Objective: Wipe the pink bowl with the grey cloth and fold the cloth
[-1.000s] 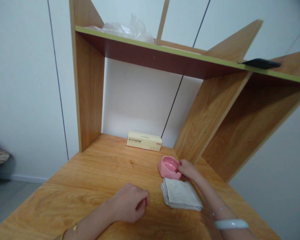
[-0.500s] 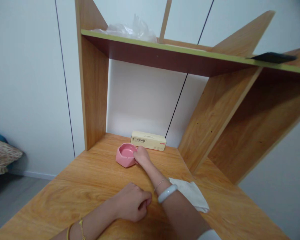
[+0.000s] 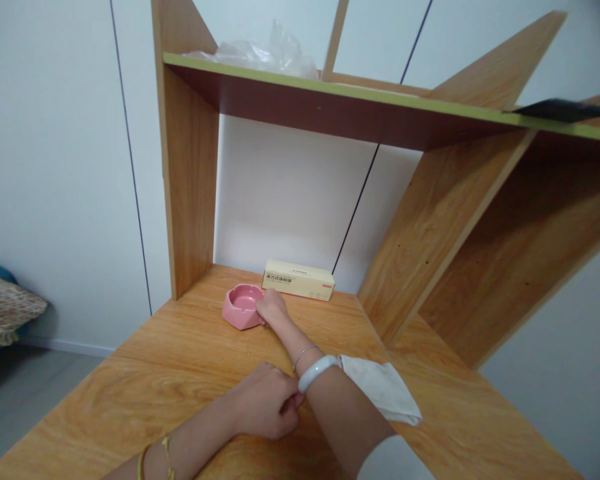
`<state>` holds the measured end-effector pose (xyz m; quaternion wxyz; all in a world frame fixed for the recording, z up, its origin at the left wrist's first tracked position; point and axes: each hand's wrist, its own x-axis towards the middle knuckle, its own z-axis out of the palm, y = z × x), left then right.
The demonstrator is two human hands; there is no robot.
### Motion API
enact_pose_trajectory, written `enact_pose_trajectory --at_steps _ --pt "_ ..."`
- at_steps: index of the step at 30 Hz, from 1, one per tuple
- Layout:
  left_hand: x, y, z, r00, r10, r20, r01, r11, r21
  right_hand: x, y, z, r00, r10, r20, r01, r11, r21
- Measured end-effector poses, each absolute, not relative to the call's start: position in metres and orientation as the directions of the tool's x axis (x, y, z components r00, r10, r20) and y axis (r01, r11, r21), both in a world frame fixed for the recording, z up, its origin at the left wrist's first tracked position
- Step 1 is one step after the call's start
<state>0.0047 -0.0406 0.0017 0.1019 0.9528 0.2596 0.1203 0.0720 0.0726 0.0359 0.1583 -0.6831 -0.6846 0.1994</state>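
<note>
A pink, angular ashtray (image 3: 241,313) with notches in its rim stands upright near the back left of the wooden desk. My right hand (image 3: 272,308) grips its right side, thumb at the rim; the fingers on the outer wall are mostly hidden. Closer to me, my left hand (image 3: 267,401) rests on the desk as a loose fist, with nothing visible in it. It lies just left of my right forearm, by the pale bangle (image 3: 317,373). Just behind the ashtray is a cream cling-film box (image 3: 300,281) with printed lettering.
A folded whitish cloth (image 3: 381,389) lies right of my right forearm. Wooden side panels (image 3: 190,193) and a divider (image 3: 430,247) flank the space. Overhead runs a shelf (image 3: 330,113) bearing a clear plastic bag (image 3: 270,59) and a dark flat object (image 3: 557,111).
My right hand has shifted the ashtray a little to the left across the desk. My left fist stays in about the same place.
</note>
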Motion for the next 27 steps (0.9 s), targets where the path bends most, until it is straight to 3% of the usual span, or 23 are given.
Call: enact_pose_trajectory --at_steps 5,8,13,17,19,22,27 --pt "0.004 -0.042 0.006 0.827 0.537 0.170 0.470 -0.824 0.317 0.092 0.050 0.052 -0.012 1.000 0.011 0.907 0.015 -0.420" --pt "0.004 -0.044 0.010 0.829 0.539 0.145 0.479 -0.821 0.311 0.119 0.025 0.070 -0.011 0.998 0.064 0.947 0.031 -0.320" --pt "0.006 -0.045 0.009 0.844 0.518 0.141 0.465 -0.837 0.289 0.162 -0.034 0.086 -0.002 0.999 0.035 0.989 0.008 -0.146" --pt "0.008 -0.047 0.006 0.855 0.499 0.140 0.450 -0.849 0.278 0.179 -0.076 0.062 0.005 1.000 -0.004 0.974 -0.004 0.228" --pt "0.009 -0.049 0.006 0.861 0.488 0.141 0.440 -0.855 0.277 0.184 -0.088 0.044 0.035 0.999 0.006 0.935 -0.035 0.353" --pt "0.010 -0.052 0.007 0.881 0.448 0.151 0.390 -0.869 0.305 0.186 -0.091 0.026 0.045 0.999 0.019 0.918 -0.048 0.394" --pt "0.014 -0.059 0.007 0.912 0.369 0.178 0.292 -0.890 0.350 0.167 -0.075 0.034 -0.005 1.000 0.006 0.948 0.003 0.320"
